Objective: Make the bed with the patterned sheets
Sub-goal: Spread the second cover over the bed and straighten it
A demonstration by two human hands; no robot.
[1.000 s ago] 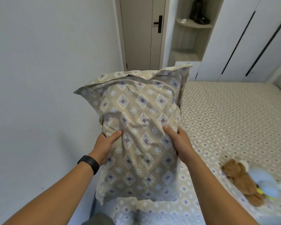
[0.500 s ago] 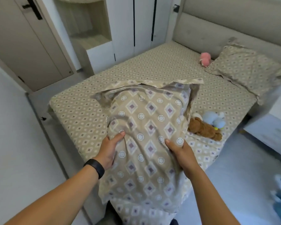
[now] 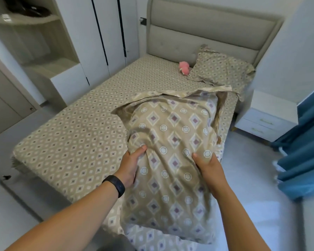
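I hold a beige pillow with a diamond and circle pattern [image 3: 172,142] upright in front of me, over the near right part of the bed. My left hand [image 3: 130,163] grips its left side, thumb on the front. My right hand [image 3: 209,166] grips its right side the same way. The bed's fitted sheet [image 3: 83,134] has the same pattern and lies flat. A second matching pillow [image 3: 223,69] leans at the padded headboard [image 3: 207,37]. The held pillow hides the bed's near right area.
A pink plush toy [image 3: 184,67] lies beside the far pillow. A white nightstand [image 3: 266,118] stands right of the bed, with a blue curtain [image 3: 303,145] further right. White wardrobe doors [image 3: 107,33] and open shelves [image 3: 29,38] line the bed's left side.
My view has swung right from the door toward the headboard. Both hands keep the same hold on the pillow. The brown and blue plush toys seen earlier are now hidden behind the pillow.
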